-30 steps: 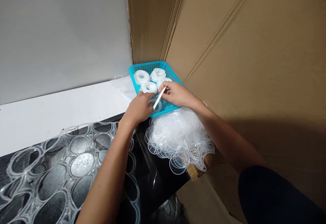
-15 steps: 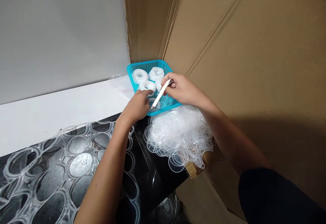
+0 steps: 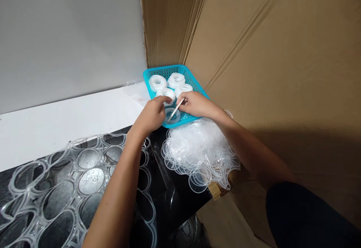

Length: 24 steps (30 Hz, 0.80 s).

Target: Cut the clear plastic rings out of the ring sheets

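A turquoise basket (image 3: 197, 85) stands in the corner and holds several stacks of clear plastic rings (image 3: 157, 83). My left hand (image 3: 151, 115) is closed at the basket's near edge, its fingers pinching a clear ring (image 3: 172, 115) that lies there. My right hand (image 3: 196, 104) is closed round a thin white stick (image 3: 176, 109), whose tip points down into that ring. Just in front of the basket lies a big heap of loose clear rings (image 3: 199, 150).
A cardboard wall (image 3: 267, 52) rises to the right and behind the basket. A grey wall and a white ledge (image 3: 64, 116) are on the left. A clear plastic sheet with punched-out holes (image 3: 56, 188) covers the black surface at lower left.
My right hand has dropped lower and the stick now tilts flatter, its tip at the ring. My left hand has shifted slightly toward the basket's stacks.
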Tool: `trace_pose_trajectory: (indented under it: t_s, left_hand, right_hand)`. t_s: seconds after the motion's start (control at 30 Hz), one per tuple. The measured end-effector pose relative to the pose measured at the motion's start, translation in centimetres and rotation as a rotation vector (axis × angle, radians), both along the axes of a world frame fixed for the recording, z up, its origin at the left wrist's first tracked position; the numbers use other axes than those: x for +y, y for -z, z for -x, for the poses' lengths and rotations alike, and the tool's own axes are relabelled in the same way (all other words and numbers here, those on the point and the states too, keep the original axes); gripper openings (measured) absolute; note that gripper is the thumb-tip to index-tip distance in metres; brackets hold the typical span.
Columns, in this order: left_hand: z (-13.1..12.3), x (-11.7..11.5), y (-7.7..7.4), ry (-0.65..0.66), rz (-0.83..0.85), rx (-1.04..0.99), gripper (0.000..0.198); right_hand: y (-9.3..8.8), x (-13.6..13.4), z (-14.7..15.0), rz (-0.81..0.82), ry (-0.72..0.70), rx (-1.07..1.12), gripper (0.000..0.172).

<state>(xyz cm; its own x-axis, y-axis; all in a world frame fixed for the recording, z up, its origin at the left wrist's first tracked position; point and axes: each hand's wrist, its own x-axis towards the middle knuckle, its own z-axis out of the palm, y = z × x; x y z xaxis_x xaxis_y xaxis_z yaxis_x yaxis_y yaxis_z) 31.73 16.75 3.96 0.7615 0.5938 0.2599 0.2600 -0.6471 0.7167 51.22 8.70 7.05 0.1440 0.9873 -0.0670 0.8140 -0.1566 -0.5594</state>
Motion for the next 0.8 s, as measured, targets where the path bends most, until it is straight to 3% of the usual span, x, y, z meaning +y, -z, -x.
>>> trace_pose_trajectory:
  t_s: [0.1,0.27,0.63,0.8]
  left_hand:
    - [-0.1,-0.1,-0.1,0.008,-0.008,0.019,0.041]
    - [0.0,-0.1,-0.2,0.011,-0.006,0.000,0.041]
    - [-0.1,-0.2,-0.2,0.013,-0.004,0.006,0.037]
    - [0.0,0.0,-0.2,0.028,-0.012,-0.003,0.039]
  right_hand:
    - [0.1,0.0,-0.3,-0.015,0.007,0.015,0.007]
    - [1.0,0.4,-0.7,-0.022,0.021,0.025,0.026]
    - [0.8,0.6,-0.5,-0.021,0.001,0.083,0.012]
    - [0.0,-0.2,-0.2,-0.102,-0.035,0.081,0.013]
